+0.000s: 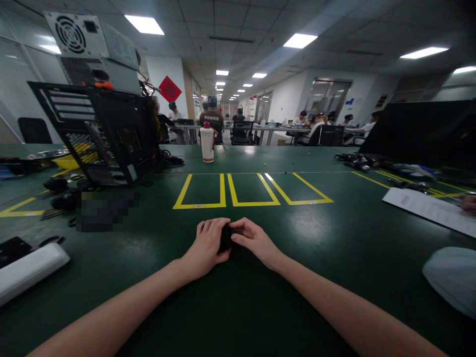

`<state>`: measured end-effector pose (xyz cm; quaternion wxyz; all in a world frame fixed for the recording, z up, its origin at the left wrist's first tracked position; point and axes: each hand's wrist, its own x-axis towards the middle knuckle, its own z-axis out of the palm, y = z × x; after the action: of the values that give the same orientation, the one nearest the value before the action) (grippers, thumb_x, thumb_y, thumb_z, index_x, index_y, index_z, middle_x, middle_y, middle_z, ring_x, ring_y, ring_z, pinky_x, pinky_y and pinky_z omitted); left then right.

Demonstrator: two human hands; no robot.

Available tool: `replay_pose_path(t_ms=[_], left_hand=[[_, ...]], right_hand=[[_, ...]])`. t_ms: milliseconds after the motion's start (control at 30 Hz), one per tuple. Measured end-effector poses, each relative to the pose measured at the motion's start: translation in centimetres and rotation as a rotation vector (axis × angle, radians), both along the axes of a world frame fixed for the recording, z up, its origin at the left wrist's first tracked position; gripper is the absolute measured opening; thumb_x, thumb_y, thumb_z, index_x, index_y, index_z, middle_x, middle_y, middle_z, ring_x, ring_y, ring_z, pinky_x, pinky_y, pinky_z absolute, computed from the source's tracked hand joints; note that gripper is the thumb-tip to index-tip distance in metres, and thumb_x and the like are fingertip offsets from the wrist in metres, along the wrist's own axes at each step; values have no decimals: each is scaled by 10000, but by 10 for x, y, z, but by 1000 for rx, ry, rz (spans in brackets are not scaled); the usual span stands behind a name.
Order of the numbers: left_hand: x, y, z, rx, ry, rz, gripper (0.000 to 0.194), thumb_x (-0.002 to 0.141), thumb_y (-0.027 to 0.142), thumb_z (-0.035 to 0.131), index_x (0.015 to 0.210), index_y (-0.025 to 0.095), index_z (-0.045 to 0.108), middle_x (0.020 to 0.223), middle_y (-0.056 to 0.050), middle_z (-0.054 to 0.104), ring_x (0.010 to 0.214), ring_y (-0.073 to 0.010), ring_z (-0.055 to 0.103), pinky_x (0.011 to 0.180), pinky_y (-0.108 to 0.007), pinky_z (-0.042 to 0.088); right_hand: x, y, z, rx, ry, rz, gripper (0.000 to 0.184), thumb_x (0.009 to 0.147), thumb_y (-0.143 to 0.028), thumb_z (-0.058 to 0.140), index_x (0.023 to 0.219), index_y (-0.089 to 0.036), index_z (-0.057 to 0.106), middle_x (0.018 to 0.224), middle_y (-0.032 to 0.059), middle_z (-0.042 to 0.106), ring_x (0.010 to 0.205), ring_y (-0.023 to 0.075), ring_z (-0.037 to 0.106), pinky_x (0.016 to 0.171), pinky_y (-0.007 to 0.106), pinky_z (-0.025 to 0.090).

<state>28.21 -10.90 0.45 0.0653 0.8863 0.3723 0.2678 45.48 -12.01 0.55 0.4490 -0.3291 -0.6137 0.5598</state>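
Observation:
A small black object [225, 239] is held between my two hands, low over the green table [167, 307] in the middle of the view. Its kind cannot be made out, as fingers cover much of it. My left hand [208, 243] wraps around its left side, fingers over the top and thumb underneath. From the right, my right hand [256, 241] has its thumb and fingertips closed on the near side of the same object. Just beyond the hands, yellow tape outlines [256, 204] are laid on the tabletop.
On the left stands an open computer case [111, 129] with a power supply [92, 37] on top. A white tumbler [208, 144] is ahead. Cables [359, 161], a white paper sheet [427, 210] and another person's hand [469, 204] are at right. A white object [33, 270] lies at left.

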Motion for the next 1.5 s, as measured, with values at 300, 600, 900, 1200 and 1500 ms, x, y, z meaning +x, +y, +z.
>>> replay_pose_path(t_ms=[300, 600, 900, 1200, 1500], left_hand=[[0, -1, 2, -17, 6, -8, 594, 672, 185, 553, 1184, 204, 254, 1144, -79, 414, 1053, -247, 398, 908, -449, 288], [0, -1, 2, -4, -6, -13, 576, 683, 186, 544, 1180, 218, 253, 1146, -77, 418, 1053, -254, 406, 899, -465, 293], [0, 0, 1, -7, 3, -5, 599, 661, 172, 554, 1180, 202, 256, 1145, -77, 413, 1058, -247, 393, 905, -441, 288], [0, 1, -1, 1, -15, 3, 577, 671, 192, 555, 1171, 218, 268, 1129, -74, 427, 1035, -251, 414, 883, -454, 303], [0, -1, 1, -18, -4, -10, 603, 658, 165, 556, 1180, 207, 258, 1139, -76, 414, 1047, -246, 397, 904, -444, 289]], right_hand=[[2, 2, -3, -20, 27, 57, 378, 651, -156, 640, 985, -210, 471, 1035, 17, 508, 1013, 168, 506, 907, 372, 400], [0, -1, 2, -3, -4, -11, 318, 692, -193, 600, 986, -226, 482, 1016, 9, 508, 983, 160, 520, 874, 349, 424], [2, 3, -5, -27, 26, 76, 408, 622, -145, 661, 974, -219, 470, 1004, 11, 525, 1008, 171, 516, 898, 366, 408], [-1, 0, 2, -12, -24, -43, 363, 689, -228, 608, 1029, -230, 480, 1022, 19, 529, 977, 168, 528, 874, 364, 423], [2, 2, -2, -8, 15, 57, 398, 628, -150, 659, 971, -219, 468, 1020, 4, 507, 999, 167, 516, 881, 352, 424]])
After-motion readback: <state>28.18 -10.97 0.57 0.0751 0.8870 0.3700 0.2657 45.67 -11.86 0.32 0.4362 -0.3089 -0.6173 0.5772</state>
